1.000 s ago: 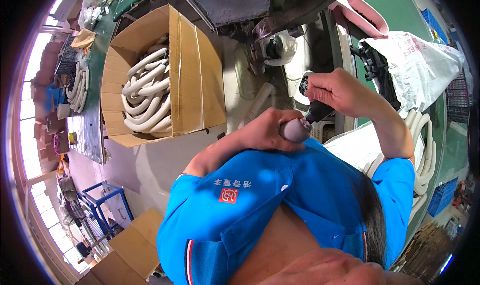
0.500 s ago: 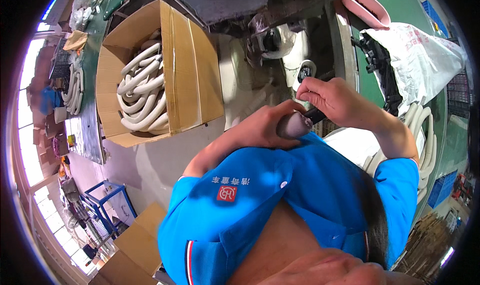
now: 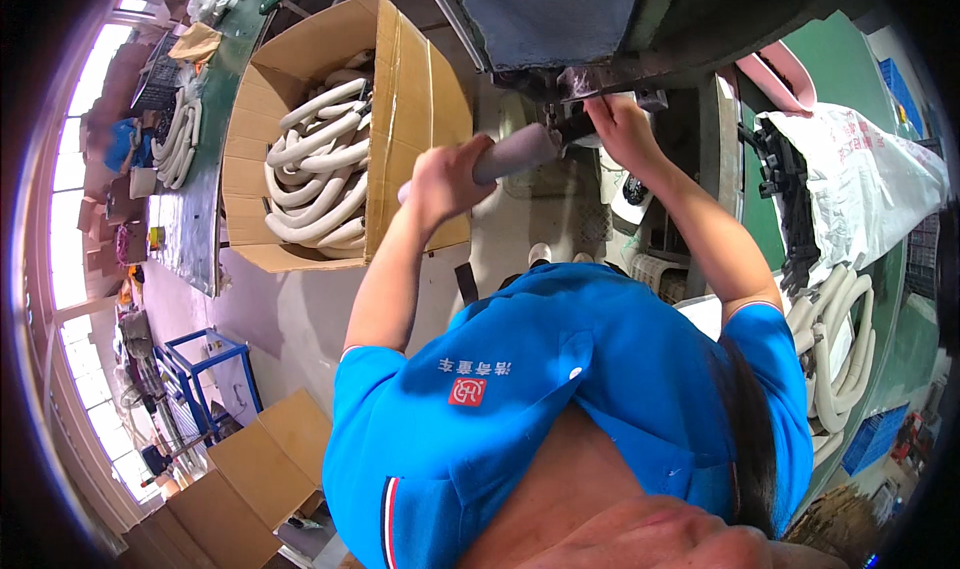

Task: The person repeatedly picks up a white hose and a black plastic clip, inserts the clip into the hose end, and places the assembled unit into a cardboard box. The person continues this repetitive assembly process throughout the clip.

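Observation:
My left hand (image 3: 450,181) is wrapped round a grey foam-covered tube (image 3: 522,153), whose rear end shows just left of the wrist. At the tube's far end is a black end piece (image 3: 574,127). My right hand (image 3: 622,129) is closed on that black piece, its fingertips partly hidden. Both hands are stretched forward, close to the underside of a dark machine (image 3: 560,19). Whether the black piece touches the machine, I cannot tell.
To the left stands an open carton (image 3: 425,99) full of pale curved tubes (image 3: 320,174). A green bench on the right holds a pink bin (image 3: 785,81), a white sack (image 3: 870,179), black parts (image 3: 785,194) and more pale tubes (image 3: 840,339). A blue metal frame (image 3: 215,364) stands at lower left.
Both hands have gone from close to my chest out forward to the machine, carrying the tube. More of the tube now shows beyond my left hand.

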`<state>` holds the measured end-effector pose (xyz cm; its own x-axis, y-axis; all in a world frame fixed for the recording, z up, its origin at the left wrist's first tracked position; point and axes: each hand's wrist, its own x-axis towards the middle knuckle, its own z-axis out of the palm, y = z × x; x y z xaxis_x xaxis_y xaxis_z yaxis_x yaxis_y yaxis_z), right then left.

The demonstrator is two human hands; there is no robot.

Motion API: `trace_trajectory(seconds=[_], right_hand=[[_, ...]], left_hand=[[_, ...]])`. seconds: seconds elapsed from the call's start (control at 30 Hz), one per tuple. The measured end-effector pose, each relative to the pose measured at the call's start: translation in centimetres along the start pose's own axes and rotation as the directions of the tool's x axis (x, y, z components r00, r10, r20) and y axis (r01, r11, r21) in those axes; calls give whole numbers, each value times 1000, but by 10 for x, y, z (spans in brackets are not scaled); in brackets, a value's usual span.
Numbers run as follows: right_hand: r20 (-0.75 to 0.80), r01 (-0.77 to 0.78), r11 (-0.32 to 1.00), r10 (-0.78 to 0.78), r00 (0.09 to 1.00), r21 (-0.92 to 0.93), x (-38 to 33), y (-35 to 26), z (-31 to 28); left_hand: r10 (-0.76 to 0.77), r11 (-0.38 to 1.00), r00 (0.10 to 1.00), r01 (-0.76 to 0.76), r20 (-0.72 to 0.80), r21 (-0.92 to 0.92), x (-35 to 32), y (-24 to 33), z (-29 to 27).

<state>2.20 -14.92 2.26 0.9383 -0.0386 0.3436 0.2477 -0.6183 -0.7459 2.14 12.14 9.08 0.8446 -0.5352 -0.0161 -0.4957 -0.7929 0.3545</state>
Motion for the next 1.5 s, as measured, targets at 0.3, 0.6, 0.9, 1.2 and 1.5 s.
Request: trace_trajectory(seconds=[0.3,0.6,0.9,1.2,1.5], right_hand=[[192,375,639,-339,921,-671,29,29,22],[429,429,-150,-587,686,-891,24,79,30],[459,209,-416,-701,546,-885,8,93,37],[193,271,125,-432,881,-955,14,85,40],[153,-444,896,437,886,14,16,49,34]], left_hand=[[49,999,999,-49,18,1,36,-22,-14],[29,999,994,-32,106,30,41,-18,-24],[97,995,988,-97,122,-6,51,-22,-23],[105,994,991,-102,81,-40,51,-42,20],[133,991,987,-133,94,-9,57,-51,19]])
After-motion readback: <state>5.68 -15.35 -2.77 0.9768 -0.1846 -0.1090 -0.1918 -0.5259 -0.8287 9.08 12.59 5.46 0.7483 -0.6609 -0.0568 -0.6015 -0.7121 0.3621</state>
